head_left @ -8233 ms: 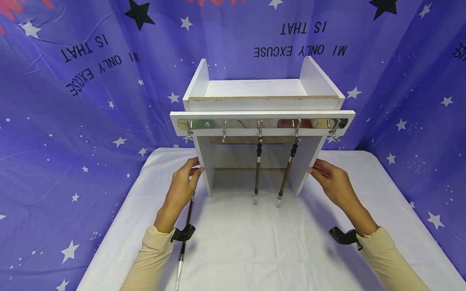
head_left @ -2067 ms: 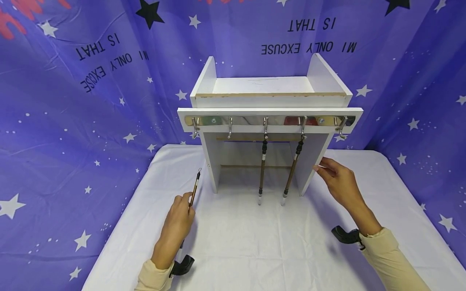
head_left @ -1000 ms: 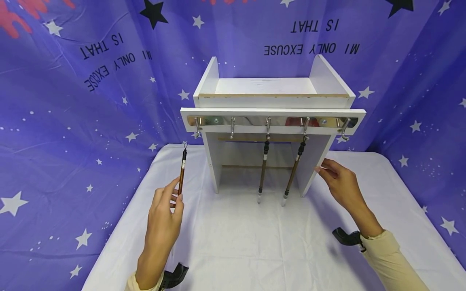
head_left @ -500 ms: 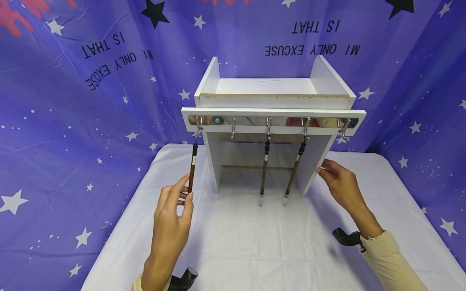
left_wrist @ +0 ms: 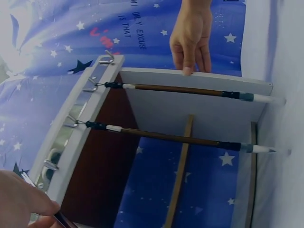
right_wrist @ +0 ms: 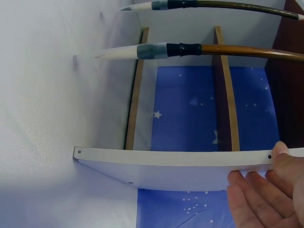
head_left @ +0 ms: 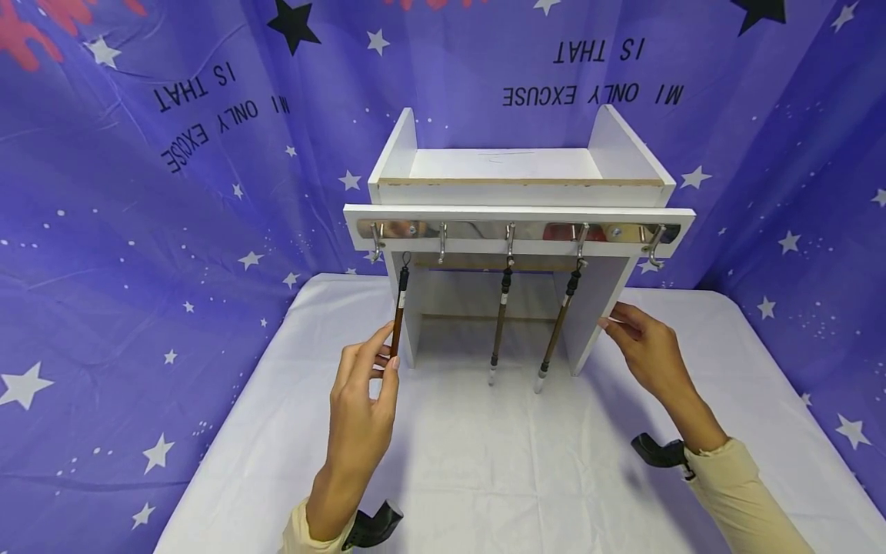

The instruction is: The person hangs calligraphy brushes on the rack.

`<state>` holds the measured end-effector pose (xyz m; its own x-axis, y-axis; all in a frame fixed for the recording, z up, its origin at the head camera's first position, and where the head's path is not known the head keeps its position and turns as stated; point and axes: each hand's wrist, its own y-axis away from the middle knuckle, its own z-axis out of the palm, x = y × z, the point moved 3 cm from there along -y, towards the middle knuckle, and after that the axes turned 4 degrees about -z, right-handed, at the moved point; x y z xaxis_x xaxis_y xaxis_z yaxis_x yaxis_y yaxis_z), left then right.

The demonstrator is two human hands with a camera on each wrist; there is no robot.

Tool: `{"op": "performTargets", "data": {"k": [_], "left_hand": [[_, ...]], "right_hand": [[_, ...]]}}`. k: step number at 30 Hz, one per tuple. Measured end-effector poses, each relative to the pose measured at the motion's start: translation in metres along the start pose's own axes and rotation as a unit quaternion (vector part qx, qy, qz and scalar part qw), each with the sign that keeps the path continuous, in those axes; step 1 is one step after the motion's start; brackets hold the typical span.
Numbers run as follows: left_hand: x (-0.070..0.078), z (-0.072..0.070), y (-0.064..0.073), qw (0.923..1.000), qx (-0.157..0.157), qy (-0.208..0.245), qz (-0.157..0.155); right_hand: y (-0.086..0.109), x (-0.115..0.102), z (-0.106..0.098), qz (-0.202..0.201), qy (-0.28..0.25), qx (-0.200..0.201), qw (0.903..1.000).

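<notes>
My left hand (head_left: 363, 412) pinches the brown handle of a calligraphy brush (head_left: 399, 304), held upright with its cord loop at the top. That loop sits just below the hook rail (head_left: 471, 231), between its leftmost hook (head_left: 376, 245) and the second hook (head_left: 443, 245), apart from both. Two more calligraphy brushes hang tip down by their loops: one brush (head_left: 501, 319) from the middle hook, another brush (head_left: 557, 327) from the fourth. With thumb and fingers, my right hand (head_left: 645, 346) grips the front edge of the right side panel (right_wrist: 180, 158) of the white shelf (head_left: 512, 198).
A white cloth (head_left: 498, 477) covers the table under the shelf. Behind and to both sides hangs a purple curtain (head_left: 208, 308) with stars. The rightmost hook (head_left: 654, 246) carries nothing.
Earlier the brush lay on the table and my left hand held the left panel. It then picked the brush up, raised it to the leftmost hook, and has since shifted right. My right hand stays put.
</notes>
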<state>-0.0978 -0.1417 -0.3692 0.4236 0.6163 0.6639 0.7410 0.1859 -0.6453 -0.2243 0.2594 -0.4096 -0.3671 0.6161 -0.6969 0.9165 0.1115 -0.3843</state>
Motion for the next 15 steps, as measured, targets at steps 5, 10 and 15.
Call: {"op": "performTargets", "data": {"k": [5, 10, 15], "left_hand": [[-0.005, 0.01, -0.001, 0.9998, 0.003, 0.018, 0.008], [-0.009, 0.019, 0.0, 0.9994, 0.008, 0.027, 0.018], [-0.01, 0.024, 0.002, 0.9994, 0.0, 0.032, 0.011]], "right_hand": [[0.0, 0.0, 0.0, -0.001, 0.0, 0.001, 1.0], [0.0, -0.001, 0.0, 0.005, -0.001, -0.002, 1.0], [0.001, -0.001, 0.0, 0.016, 0.003, -0.004, 0.9999]]}}
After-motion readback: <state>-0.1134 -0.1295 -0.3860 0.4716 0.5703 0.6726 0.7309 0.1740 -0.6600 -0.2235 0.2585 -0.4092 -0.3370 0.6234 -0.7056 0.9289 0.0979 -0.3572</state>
